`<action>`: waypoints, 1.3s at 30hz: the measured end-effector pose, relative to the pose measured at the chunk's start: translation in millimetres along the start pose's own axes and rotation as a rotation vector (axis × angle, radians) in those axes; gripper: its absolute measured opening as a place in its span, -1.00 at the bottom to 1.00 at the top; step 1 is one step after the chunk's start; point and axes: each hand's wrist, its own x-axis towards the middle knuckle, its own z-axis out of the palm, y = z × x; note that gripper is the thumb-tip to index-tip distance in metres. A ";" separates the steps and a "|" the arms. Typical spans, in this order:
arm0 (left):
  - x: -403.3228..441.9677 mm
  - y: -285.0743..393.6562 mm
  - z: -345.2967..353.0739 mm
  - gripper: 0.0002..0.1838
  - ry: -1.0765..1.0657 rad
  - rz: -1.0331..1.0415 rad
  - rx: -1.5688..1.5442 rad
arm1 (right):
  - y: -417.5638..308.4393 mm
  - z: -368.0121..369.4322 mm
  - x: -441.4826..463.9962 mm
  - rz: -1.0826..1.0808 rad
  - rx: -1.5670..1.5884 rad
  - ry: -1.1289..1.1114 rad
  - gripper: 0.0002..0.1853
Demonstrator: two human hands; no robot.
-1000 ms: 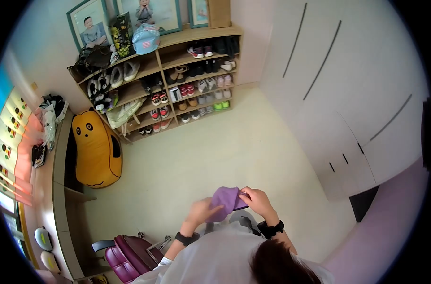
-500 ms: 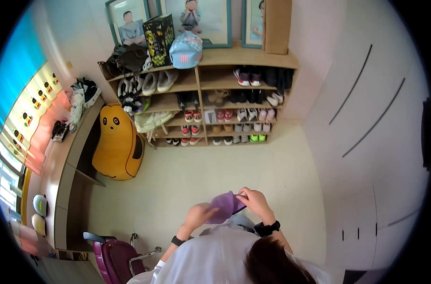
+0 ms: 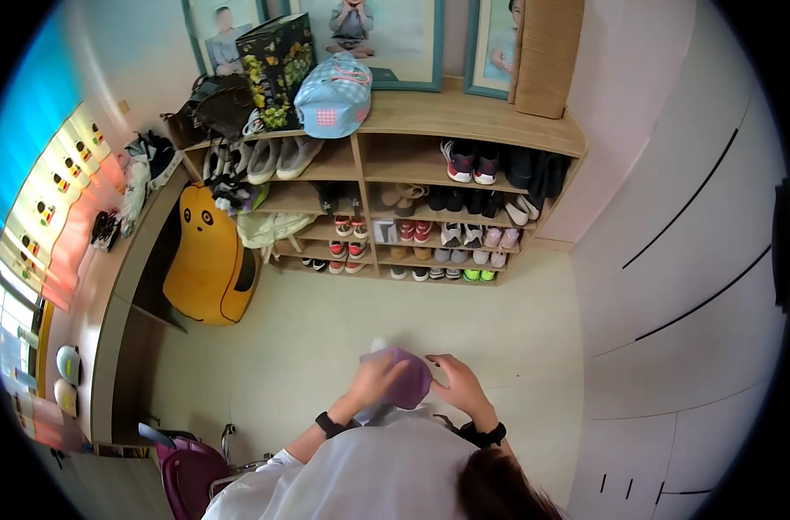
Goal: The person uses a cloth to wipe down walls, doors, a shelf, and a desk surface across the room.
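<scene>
A purple cap [image 3: 409, 386] is in front of my body, above the floor. My left hand [image 3: 373, 380] grips it from the left, with its fingers laid over the fabric. On the other side, my right hand [image 3: 461, 386] has thumb and fingers apart, close to the cap's right edge. Whether the right thumb touches the fabric I cannot tell. Each wrist wears a black band. Part of the cap's underside is hidden from view.
A wooden shoe rack [image 3: 473, 113] with several pairs of shoes spans the far wall. A yellow floor seat [image 3: 206, 260] stands by the desk at left. A purple chair [image 3: 191, 472] is near my left side. White cabinets [image 3: 672, 347] line the right. Two caps [image 3: 66, 381] rest on the desk.
My right fingers have let go of the cap's edge and spread apart. The left hand has shifted further over the cap. The whole view has moved a little closer to the rack.
</scene>
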 end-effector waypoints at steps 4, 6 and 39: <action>65.9 -15.0 -1.9 -0.65 -0.063 0.034 -0.067 | 2.2 -21.7 48.1 0.098 0.119 0.007 -0.49; 103.5 -17.4 -9.6 -0.66 -0.083 0.046 -0.088 | 3.3 -29.5 84.0 0.046 0.049 0.084 -0.46; 577.0 -52.4 -65.2 -0.53 0.442 0.483 0.830 | 91.0 -127.4 583.2 -0.174 -0.441 0.383 -0.57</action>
